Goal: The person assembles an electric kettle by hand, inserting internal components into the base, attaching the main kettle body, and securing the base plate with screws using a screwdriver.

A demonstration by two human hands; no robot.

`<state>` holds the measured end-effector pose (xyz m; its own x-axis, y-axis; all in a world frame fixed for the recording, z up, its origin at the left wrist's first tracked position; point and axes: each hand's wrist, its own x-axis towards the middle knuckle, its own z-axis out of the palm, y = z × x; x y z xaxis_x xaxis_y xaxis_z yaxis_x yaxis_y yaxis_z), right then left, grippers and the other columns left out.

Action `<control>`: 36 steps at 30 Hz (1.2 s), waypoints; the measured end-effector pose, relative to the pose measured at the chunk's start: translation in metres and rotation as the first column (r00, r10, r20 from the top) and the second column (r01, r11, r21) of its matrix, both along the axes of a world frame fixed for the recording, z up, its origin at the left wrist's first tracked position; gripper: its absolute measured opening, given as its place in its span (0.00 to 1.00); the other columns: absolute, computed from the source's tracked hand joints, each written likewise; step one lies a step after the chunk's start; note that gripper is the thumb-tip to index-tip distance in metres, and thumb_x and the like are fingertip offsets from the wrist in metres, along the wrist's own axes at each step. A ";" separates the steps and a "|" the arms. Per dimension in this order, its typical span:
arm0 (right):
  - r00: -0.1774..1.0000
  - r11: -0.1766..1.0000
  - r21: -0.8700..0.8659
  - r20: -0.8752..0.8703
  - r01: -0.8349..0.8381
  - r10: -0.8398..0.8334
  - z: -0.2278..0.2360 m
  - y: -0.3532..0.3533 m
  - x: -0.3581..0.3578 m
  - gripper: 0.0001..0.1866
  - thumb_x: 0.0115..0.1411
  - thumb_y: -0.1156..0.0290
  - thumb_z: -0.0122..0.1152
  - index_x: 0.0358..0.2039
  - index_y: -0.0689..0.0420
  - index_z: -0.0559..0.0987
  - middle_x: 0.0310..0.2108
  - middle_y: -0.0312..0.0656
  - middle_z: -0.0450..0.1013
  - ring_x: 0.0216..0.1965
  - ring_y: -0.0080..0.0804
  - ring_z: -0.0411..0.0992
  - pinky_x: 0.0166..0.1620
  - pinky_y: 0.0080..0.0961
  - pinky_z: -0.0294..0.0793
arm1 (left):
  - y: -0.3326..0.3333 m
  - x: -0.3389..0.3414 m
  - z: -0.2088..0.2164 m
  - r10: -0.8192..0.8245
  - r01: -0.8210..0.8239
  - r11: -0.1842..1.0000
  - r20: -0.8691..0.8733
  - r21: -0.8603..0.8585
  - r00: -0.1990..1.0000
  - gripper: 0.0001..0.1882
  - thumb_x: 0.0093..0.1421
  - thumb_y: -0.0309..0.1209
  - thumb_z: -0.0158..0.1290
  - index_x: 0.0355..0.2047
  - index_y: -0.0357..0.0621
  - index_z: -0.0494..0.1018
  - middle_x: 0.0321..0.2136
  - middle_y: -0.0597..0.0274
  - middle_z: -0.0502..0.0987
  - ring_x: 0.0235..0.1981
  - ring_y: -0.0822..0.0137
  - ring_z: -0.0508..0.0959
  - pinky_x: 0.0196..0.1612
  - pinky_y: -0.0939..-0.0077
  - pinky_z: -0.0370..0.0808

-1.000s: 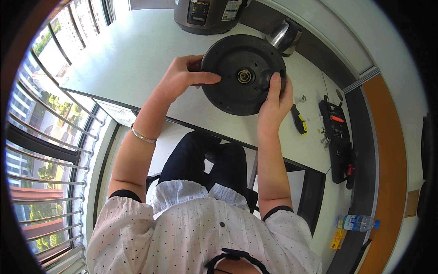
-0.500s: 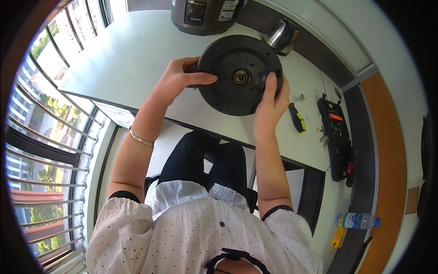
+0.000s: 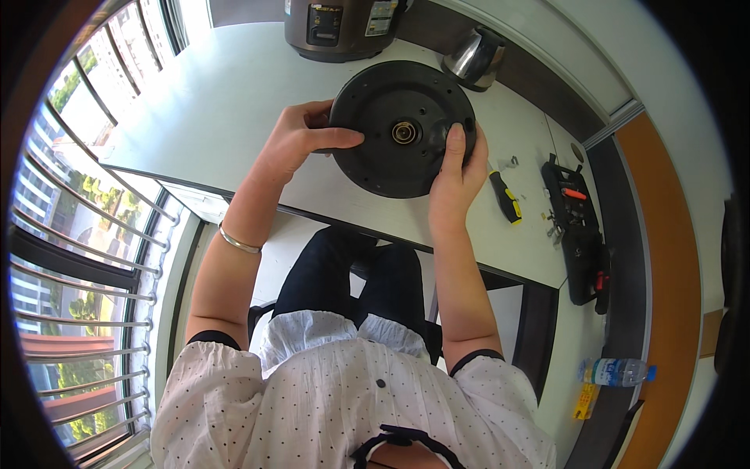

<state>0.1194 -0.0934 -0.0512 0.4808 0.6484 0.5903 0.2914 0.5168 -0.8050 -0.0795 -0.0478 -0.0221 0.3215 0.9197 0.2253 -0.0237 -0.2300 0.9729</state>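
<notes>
Watched from where I am standing, the left hand and right hand are gripping opposite edges of a black disc over the desk, its coil showing bare, no tool working on it, the screwdriver lying aside.

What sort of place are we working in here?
Probably a room in a home or small office, though I can't tell which: a metal kettle and a cooker-like appliance stand on a white table, with a barred window at left.
</notes>
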 end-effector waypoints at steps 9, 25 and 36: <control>0.993 0.998 0.014 -0.097 -0.063 0.064 0.002 -0.003 0.002 0.27 0.65 0.57 0.54 0.53 0.70 0.68 0.47 0.50 0.71 0.49 0.32 0.69 0.55 0.25 0.65 | 0.004 0.003 -0.002 -0.018 0.018 1.000 0.021 0.005 1.000 0.26 0.42 0.30 0.65 0.42 0.30 0.77 0.31 0.59 0.79 0.32 0.70 0.76 0.37 0.78 0.72; 0.972 0.979 -0.073 -0.154 -0.191 0.179 0.026 0.010 0.010 0.32 0.52 0.59 0.70 0.50 0.69 0.71 0.44 0.49 0.73 0.44 0.31 0.72 0.49 0.23 0.70 | 0.006 0.005 -0.001 0.015 -0.015 1.000 -0.027 0.010 1.000 0.24 0.43 0.34 0.65 0.41 0.33 0.78 0.26 0.63 0.76 0.26 0.74 0.71 0.29 0.80 0.66; 0.989 0.983 -0.126 -0.086 -0.132 0.121 0.029 0.016 0.019 0.31 0.51 0.58 0.70 0.48 0.68 0.73 0.38 0.47 0.75 0.39 0.29 0.73 0.44 0.21 0.72 | 0.007 0.008 0.001 0.001 0.000 1.000 -0.052 0.012 0.999 0.26 0.44 0.35 0.65 0.42 0.31 0.77 0.27 0.62 0.77 0.28 0.72 0.72 0.31 0.80 0.68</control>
